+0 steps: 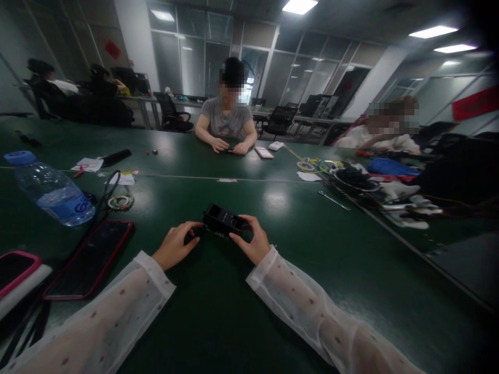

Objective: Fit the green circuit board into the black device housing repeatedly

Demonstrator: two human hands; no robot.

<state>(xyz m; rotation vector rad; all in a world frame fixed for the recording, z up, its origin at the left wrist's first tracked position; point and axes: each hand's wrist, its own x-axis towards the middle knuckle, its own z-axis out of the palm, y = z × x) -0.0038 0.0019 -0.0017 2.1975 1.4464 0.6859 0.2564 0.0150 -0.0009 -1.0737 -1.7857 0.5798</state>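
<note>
In the middle of the green table [218, 322] is a small black box-shaped device [224, 219] with rectangular openings in its top face. It lies at a slight angle, its right end nearer to me. My right hand [253, 240] grips that right end between thumb and fingers. At the other end, my left hand [178, 244] has its thumb and forefinger apart, the forefinger's tip close to or touching the device's left corner. Whether anything small lies under the device cannot be made out.
On my left are a water bottle [64, 202] tilted in view, a red-edged phone [91, 259], a pink-cased phone [17, 270] and a coil [120, 201]. A wrench [334, 200] and a heap of cables and cloths [374, 182] lie right. Across sits a person [226, 114] handling something small.
</note>
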